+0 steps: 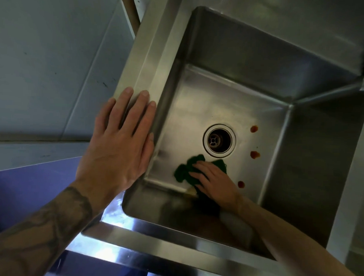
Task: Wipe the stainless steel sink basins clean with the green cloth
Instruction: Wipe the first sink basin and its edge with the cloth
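One stainless steel sink basin was in view, of the basins the task named; step in hand, as judged: wiping the basin floor, near-left part under the green cloth, right side not yet reached; the next move would call for a sweep rightward past the drain, with firm pressure over the stains, which looked liable to smear.

Two hands were counted; left hand lay flat on the sink's left rim, fingers straight, grasping nothing, seemingly a brace; right hand was down in the basin, fingers laid out on the cloth, pressing it rather than clenched round it.

One green cloth, bunched, lay on the basin floor just in front of the drain, partly beneath the right hand.

One round drain sat mid-floor; its strainer showed.

Three reddish-orange stains stood in a loose line along the right of the floor, all apart from the cloth; the nearest lay close by the right hand.
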A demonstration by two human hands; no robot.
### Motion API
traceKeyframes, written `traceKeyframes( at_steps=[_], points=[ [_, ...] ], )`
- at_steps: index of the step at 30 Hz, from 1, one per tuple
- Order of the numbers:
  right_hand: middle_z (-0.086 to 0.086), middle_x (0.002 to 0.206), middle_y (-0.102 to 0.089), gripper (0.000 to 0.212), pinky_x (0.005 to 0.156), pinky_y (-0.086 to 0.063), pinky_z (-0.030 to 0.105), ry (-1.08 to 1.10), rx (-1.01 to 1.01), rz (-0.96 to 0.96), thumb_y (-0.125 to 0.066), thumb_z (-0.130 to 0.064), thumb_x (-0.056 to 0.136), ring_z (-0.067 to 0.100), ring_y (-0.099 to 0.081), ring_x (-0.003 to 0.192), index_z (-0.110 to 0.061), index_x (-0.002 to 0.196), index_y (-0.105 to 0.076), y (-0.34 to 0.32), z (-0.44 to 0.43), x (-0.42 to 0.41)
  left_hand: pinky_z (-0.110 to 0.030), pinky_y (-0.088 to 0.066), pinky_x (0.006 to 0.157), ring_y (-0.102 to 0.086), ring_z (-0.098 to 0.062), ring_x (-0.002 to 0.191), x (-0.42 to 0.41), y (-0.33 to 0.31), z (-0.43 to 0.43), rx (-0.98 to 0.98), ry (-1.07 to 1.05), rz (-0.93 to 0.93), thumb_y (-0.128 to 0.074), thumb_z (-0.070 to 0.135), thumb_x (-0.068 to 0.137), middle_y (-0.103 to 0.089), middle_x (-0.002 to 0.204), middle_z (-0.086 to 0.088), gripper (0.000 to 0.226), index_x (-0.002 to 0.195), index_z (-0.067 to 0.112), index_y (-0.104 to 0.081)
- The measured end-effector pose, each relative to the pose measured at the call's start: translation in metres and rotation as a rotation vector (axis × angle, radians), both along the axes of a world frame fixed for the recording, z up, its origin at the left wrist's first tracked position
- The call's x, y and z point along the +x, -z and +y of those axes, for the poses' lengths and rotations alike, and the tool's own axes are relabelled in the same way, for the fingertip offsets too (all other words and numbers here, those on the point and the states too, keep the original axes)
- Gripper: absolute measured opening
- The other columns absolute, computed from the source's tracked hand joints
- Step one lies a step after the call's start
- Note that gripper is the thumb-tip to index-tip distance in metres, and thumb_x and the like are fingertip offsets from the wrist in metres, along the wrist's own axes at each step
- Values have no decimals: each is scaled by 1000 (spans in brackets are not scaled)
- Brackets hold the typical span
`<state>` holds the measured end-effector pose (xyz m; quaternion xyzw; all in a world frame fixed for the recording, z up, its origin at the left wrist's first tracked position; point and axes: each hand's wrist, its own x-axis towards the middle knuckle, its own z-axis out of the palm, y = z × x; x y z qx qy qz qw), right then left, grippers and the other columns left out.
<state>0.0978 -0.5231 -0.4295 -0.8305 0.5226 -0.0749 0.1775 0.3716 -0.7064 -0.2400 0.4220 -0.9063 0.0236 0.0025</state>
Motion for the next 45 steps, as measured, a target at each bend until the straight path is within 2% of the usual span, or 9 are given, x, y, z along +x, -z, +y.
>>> traceKeyframes(
  at_steps=[6,12,16,21,28,32,37,42,45],
  points=[
    [18,152,-49,46,123,-33,52,491,16,-70,-66,-24,101,34,-43,144,-5,143,-55,10,-77,50,-56,-21,128,-25,-42,160,0,0,1,4,-5,31,-30,34,113,-33,170,-20,58,163,3,-35],
    [19,154,-47,53,117,-42,54,157,65,86,-74,-26,97,34,-43,146,-7,142,-52,0,26,-17,-57,-21,127,-25,-44,159,0,0,0,7,3,33,-32,34,113,-33,170,-22,59,163,2,-34],
    [20,147,-53,47,112,-47,56,241,62,81,-72,-29,96,35,-50,139,-5,134,-57,-3,8,-12,-57,-21,127,-25,-44,159,0,-1,1,6,3,34,-32,33,113,-33,169,-22,59,162,1,-34],
    [22,152,-46,56,121,-35,53,486,54,56,-64,-27,101,39,-45,141,-10,151,-46,7,-40,16,-56,-19,127,-26,-43,159,-1,-1,1,4,2,45,-34,33,112,-33,169,-21,59,162,1,-35],
    [19,154,-46,66,118,-41,54,116,50,233,-77,-26,92,36,-45,144,-14,149,-47,-6,43,-46,-56,-19,127,-29,-45,157,0,0,2,-6,4,70,-35,31,112,-35,168,-22,58,161,1,-36],
    [22,156,-39,53,119,-38,58,520,89,173,-62,-23,102,38,-38,147,-6,150,-45,-5,35,-40,-57,-21,126,-30,-47,156,-1,1,1,-2,-2,102,-37,29,111,-36,168,-22,56,160,0,-38],
    [22,157,-40,52,115,-43,60,377,126,185,-55,-29,104,39,-40,147,-5,149,-46,-5,48,-47,-59,-22,126,-30,-48,155,0,1,1,15,4,108,-38,29,111,-36,167,-23,57,160,0,-37],
    [23,160,-34,53,122,-34,57,892,174,166,-58,-21,104,40,-36,148,-2,150,-43,-11,26,-63,-58,-23,125,-31,-47,155,-1,1,2,2,0,116,-39,29,111,-38,166,-22,56,160,1,-39],
    [24,162,-29,56,124,-28,56,944,200,138,-57,-21,105,41,-30,151,-2,154,-37,-13,32,-49,-58,-23,124,-30,-47,155,-2,0,3,7,-3,120,-38,28,111,-37,167,-22,55,159,1,-39]
  ],
)
